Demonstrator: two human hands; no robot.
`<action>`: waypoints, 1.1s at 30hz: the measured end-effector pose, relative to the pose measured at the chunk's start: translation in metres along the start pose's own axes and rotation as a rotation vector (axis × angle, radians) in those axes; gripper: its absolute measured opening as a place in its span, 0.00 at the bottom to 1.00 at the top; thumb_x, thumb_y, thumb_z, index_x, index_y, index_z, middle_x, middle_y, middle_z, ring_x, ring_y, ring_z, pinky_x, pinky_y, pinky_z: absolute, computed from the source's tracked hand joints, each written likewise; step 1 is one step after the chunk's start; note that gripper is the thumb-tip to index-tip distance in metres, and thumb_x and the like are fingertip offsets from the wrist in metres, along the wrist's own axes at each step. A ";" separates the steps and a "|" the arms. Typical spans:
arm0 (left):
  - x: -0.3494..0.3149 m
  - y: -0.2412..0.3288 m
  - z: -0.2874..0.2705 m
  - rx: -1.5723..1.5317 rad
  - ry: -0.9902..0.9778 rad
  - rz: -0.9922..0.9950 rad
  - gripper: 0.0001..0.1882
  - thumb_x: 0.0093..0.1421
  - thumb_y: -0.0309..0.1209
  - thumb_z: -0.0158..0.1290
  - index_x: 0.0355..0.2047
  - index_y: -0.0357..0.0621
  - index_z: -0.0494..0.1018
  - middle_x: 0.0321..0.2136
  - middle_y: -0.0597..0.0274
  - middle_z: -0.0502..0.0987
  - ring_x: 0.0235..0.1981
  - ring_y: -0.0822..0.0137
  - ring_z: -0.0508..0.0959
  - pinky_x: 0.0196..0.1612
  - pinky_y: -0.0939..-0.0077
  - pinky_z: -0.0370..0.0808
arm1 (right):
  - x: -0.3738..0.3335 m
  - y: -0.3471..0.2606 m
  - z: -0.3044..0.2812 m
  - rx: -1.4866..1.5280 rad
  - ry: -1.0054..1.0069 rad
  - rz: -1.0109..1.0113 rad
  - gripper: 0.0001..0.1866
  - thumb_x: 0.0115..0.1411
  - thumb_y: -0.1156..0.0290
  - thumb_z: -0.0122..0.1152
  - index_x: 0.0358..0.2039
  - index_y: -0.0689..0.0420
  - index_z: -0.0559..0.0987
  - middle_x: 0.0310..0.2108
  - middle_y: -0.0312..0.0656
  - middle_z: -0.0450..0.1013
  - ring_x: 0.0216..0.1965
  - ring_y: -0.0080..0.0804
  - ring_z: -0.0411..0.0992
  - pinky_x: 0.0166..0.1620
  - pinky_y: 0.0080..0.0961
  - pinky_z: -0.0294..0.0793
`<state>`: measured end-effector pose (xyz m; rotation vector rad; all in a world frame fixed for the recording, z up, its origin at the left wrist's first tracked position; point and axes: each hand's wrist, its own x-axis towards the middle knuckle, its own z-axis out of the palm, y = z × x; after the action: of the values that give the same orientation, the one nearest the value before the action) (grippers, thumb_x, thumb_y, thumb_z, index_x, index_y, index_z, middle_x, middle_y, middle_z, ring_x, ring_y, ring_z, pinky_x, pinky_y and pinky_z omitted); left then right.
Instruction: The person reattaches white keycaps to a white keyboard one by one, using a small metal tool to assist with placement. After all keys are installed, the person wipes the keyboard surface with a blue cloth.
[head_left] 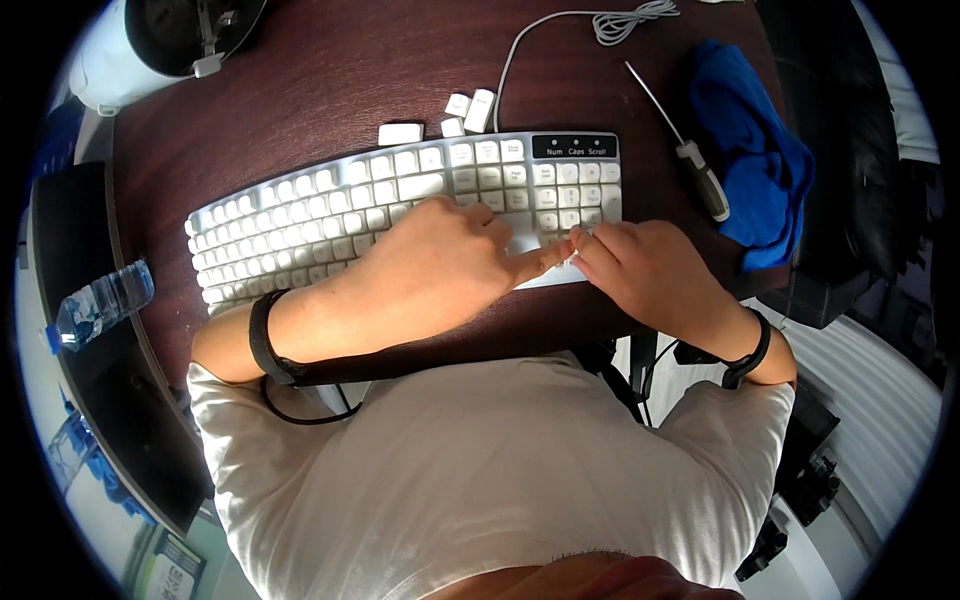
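Note:
A white keyboard point(330, 225) lies on the table in front of me, angled, with its number pad to the right. My left hand point(440, 265) reaches across it, one finger stretched toward the lower number pad and the others curled. That fingertip meets the fingers of my right hand point(640, 265). The right fingers are pinched together over the pad's lower keys; a pale bit shows at their tips, too small to name. The keys beneath both hands are hidden. Several loose white keycaps point(479, 110) rest behind the keyboard, with a wide keycap point(401, 134) left of them.
A screwdriver point(704, 180) and a crumpled blue cloth point(755, 165) lie to the right. The keyboard's grey cable point(632, 22) is coiled at the back. A white and black appliance point(140, 60) stands at the far left. A plastic bottle point(105, 303) is beyond the table's left edge.

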<state>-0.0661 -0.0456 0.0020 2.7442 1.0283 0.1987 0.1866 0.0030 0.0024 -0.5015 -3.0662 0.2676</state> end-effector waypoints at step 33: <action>-0.004 0.006 0.008 0.107 0.001 -0.005 0.29 0.56 0.30 0.53 0.61 0.54 0.73 0.19 0.71 0.69 0.25 0.72 0.72 0.23 0.78 0.67 | 0.010 0.001 -0.011 0.007 -0.117 -0.001 0.08 0.60 0.71 0.58 0.39 0.59 0.77 0.30 0.37 0.72 0.27 0.29 0.76 0.26 0.25 0.74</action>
<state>-0.0638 -0.0538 -0.0050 2.8364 1.0766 0.1482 0.1777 0.0092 0.0129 -0.5013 -3.1774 0.3195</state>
